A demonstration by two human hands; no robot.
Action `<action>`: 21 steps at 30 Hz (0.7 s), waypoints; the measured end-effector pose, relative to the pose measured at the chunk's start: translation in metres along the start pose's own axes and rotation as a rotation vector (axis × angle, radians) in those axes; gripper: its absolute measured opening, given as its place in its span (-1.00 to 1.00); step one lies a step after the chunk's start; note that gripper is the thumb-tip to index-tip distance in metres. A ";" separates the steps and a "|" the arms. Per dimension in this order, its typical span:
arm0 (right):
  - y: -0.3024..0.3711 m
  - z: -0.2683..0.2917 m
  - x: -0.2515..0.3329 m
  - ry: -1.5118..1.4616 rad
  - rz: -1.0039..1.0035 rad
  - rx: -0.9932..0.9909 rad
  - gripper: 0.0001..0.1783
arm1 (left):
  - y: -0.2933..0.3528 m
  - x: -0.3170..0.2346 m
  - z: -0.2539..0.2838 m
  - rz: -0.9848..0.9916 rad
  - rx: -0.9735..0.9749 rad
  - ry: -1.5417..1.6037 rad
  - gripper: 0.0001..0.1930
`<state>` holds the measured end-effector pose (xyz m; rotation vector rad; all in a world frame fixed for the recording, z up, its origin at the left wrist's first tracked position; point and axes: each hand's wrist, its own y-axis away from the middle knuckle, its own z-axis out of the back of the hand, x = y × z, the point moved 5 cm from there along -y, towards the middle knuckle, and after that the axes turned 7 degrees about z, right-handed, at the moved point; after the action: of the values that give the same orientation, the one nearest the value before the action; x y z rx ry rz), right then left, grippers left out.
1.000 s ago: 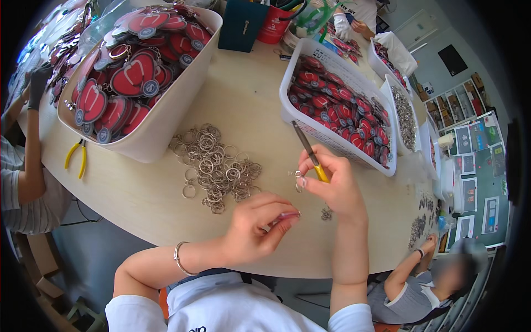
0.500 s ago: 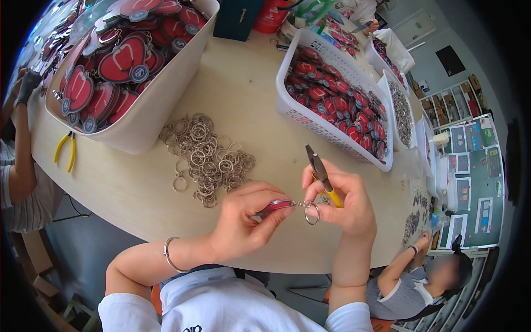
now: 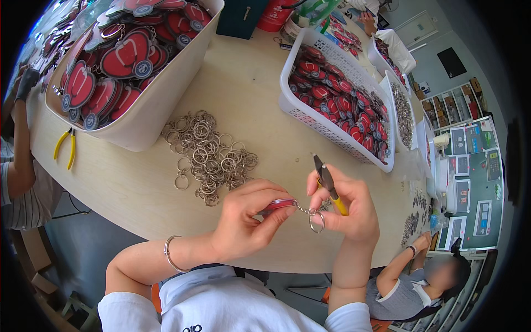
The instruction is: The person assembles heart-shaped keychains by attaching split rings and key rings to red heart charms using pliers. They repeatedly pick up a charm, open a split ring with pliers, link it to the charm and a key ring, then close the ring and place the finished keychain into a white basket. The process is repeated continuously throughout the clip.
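Observation:
My left hand (image 3: 246,218) pinches a red keychain charm (image 3: 279,205) edge-on between thumb and fingers. A short metal chain (image 3: 303,208) runs from the charm to a split key ring (image 3: 317,223) beside my right thumb. In my right hand (image 3: 357,207) is a pair of pliers (image 3: 327,178) with yellow handles, dark jaws pointing up and away. Thumb and forefinger of that hand also close on the ring end of the chain. Just beyond my left hand lies a loose pile of key rings (image 3: 213,157) on the table (image 3: 251,88).
A white bin (image 3: 166,99) heaped with red charms stands at the left, with yellow-handled pliers (image 3: 72,148) beside it. A white basket (image 3: 326,123) of red charms is at the far right, next to a tray of metal parts (image 3: 402,108). Co-workers sit left and right.
My right hand has shifted slightly right and nearer, carrying the pliers with it. The ring has moved a little away from the charm and the chain shows longer. My left hand is nearly still.

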<state>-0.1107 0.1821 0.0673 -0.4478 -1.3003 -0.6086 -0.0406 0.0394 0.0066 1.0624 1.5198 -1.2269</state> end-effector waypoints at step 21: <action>0.065 -0.027 0.019 1.000 0.277 -0.266 -0.66 | 0.013 -0.035 0.008 -0.767 -0.087 -0.630 -0.55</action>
<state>-0.0455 0.2117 0.0816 -0.4389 -0.2021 -0.6432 -0.0188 0.0300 0.0364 -0.0428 1.4674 -1.7664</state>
